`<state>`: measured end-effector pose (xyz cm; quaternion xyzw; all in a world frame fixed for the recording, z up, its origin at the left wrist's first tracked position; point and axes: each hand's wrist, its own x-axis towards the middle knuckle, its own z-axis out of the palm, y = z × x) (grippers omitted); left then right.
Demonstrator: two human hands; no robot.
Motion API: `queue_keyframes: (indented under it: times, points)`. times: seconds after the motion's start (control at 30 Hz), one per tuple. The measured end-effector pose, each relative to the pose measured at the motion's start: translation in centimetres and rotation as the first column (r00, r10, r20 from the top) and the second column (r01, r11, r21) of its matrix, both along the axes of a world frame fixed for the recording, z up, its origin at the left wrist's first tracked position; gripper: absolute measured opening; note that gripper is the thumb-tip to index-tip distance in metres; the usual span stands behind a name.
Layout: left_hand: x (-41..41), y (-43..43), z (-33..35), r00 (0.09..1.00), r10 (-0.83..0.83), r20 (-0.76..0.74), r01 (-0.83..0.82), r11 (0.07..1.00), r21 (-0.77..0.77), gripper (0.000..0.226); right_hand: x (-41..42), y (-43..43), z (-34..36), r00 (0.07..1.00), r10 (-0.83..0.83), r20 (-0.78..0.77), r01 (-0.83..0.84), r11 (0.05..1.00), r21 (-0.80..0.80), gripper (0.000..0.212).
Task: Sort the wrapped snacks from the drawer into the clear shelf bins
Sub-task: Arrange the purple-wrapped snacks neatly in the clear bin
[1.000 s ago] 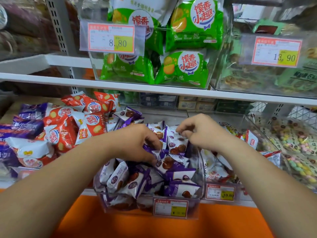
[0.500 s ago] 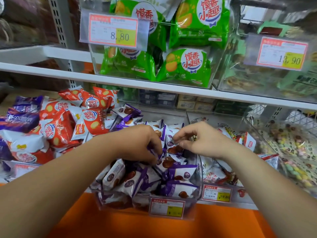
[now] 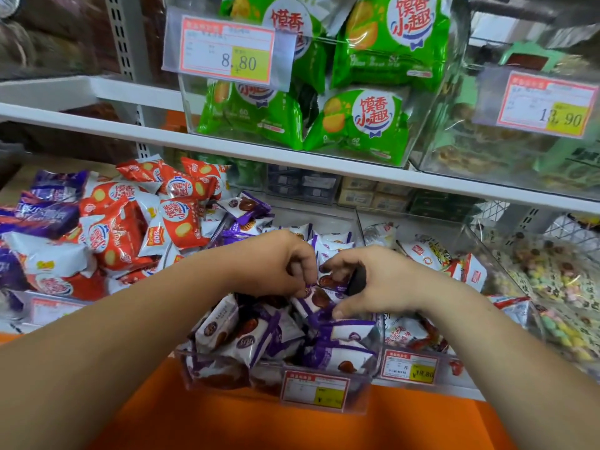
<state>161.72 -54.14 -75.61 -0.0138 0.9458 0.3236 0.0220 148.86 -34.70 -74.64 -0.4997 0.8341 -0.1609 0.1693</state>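
While both hands work at the middle of the frame, the left grip (image 3: 276, 264) has its fingers curled and pinches one edge of a purple-and-white packet (image 3: 316, 300). The right grip (image 3: 383, 284) seems to close thumb and curled fingers on the same packet from the other side. A dark object (image 3: 357, 280) among the right fingers is too unclear to name. The packet lies on top of the snacks (image 3: 246, 339) heaped in the clear bin (image 3: 191, 368) at lower centre; no drawer shows. The main danger, as I judge it, is the heap itself. It stands at the rim or above it and the wrappers look slick, so a tug on one packet could drag its neighbours over the front wall onto the orange ledge (image 3: 227, 423) below. A sideways pull could tip packets over the right wall into the next bin (image 3: 501, 280), which holds red-and-white sweets, and spoil the sort. Just left of centre, a few purple strays (image 3: 245, 207) lie against the red packs (image 3: 130, 235). With two grips pulling on one wrapper, a seam could also split. The forearms cover part of the bin, so a slipping packet there might go unseen.
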Motion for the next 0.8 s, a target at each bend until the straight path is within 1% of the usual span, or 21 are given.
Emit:
queue_keyframes:
  times: [0.1, 0.13, 0.2, 0.27, 0.33, 0.37, 0.4, 0.43, 0.47, 0.5, 0.53, 0.57, 0.63, 0.7, 0.73, 0.8]
  points:
    - [0.6, 0.1, 1.1, 0.998, 0.007, -0.060, -0.004, 0.999, 0.050, 0.022, 0.0, -0.2, 0.6, 0.992, -0.040, 0.121, 0.052, 0.993, -0.102, 0.064]
    - [0.7, 0.2, 1.5, 0.996, 0.011, -0.087, -0.005, 0.998, 0.064, 0.021, 0.0, -0.3, 0.9, 0.990, -0.042, 0.133, 0.058, 0.991, -0.118, 0.059]
    - [0.8, 0.7, 2.1, 0.986, 0.040, -0.160, -0.026, 0.995, 0.093, 0.017, 0.4, -0.4, 1.1, 0.993, -0.021, 0.118, 0.034, 0.994, -0.105, 0.049]
    - [0.7, 1.2, 2.2, 0.965, 0.059, -0.254, -0.039, 0.996, 0.082, 0.015, 0.8, -0.6, 1.0, 0.992, 0.012, 0.126, 0.004, 0.992, -0.125, 0.038]
    - [0.5, 1.1, 1.9, 0.941, 0.101, -0.324, -0.070, 0.992, 0.105, 0.015, 0.6, -0.7, 1.0, 0.994, -0.027, 0.105, 0.046, 0.981, -0.186, 0.027]
    - [0.4, 0.6, 1.8, 0.931, 0.139, -0.338, -0.105, 0.988, 0.116, 0.016, 0.3, -0.7, 1.0, 0.996, -0.077, 0.036, 0.083, 0.980, -0.182, 0.026]
    - [0.5, -0.2, 1.7, 0.926, 0.178, -0.333, -0.155, 0.983, 0.095, 0.015, 0.2, -0.7, 1.2, 0.989, -0.130, -0.076, 0.117, 0.981, -0.155, 0.029]
    - [0.7, -1.0, 1.7, 0.931, 0.197, -0.307, -0.204, 0.979, 0.008, 0.013, 0.1, -0.7, 1.2, 0.966, -0.168, -0.198, 0.145, 0.982, -0.123, 0.033]
    - [0.9, -1.8, 1.7, 0.946, 0.192, -0.263, -0.231, 0.965, -0.128, 0.008, 0.2, -0.8, 1.2, 0.941, -0.182, -0.287, 0.160, 0.982, -0.097, 0.036]
    - [1.2, -2.3, 1.6, 0.961, 0.179, -0.209, -0.230, 0.939, -0.255, 0.010, 0.4, -0.9, 1.1, 0.924, -0.174, -0.342, 0.158, 0.985, -0.074, 0.038]
    - [1.4, -2.7, 1.4, 0.972, 0.174, -0.156, -0.219, 0.911, -0.348, 0.021, 0.6, -1.0, 0.8, 0.911, -0.160, -0.380, 0.151, 0.987, -0.053, 0.038]
    - [1.6, -2.9, 1.1, 0.978, 0.179, -0.108, -0.208, 0.893, -0.399, 0.032, 0.9, -1.3, 0.6, 0.898, -0.158, -0.411, 0.154, 0.987, -0.043, 0.036]
    - [1.7, -3.1, 0.6, 0.977, 0.203, -0.063, -0.210, 0.880, -0.425, 0.050, 1.1, -1.9, 0.2, 0.872, -0.184, -0.454, 0.182, 0.982, -0.049, 0.032]
    - [1.9, -3.3, 0.6, 0.980, 0.197, -0.014, -0.185, 0.889, -0.418, 0.057, 1.3, -2.6, -0.2, 0.854, -0.192, -0.483, 0.192, 0.980, -0.050, 0.025]
    - [2.0, -3.2, 0.8, 0.981, 0.190, 0.024, -0.165, 0.903, -0.396, 0.053, 1.5, -3.0, -0.6, 0.847, -0.186, -0.498, 0.192, 0.981, -0.041, 0.021]
    - [2.4, -2.7, 1.4, 0.984, 0.166, 0.072, -0.134, 0.937, -0.322, 0.036, 1.8, -3.4, -1.1, 0.848, -0.179, -0.498, 0.202, 0.979, -0.009, 0.017]
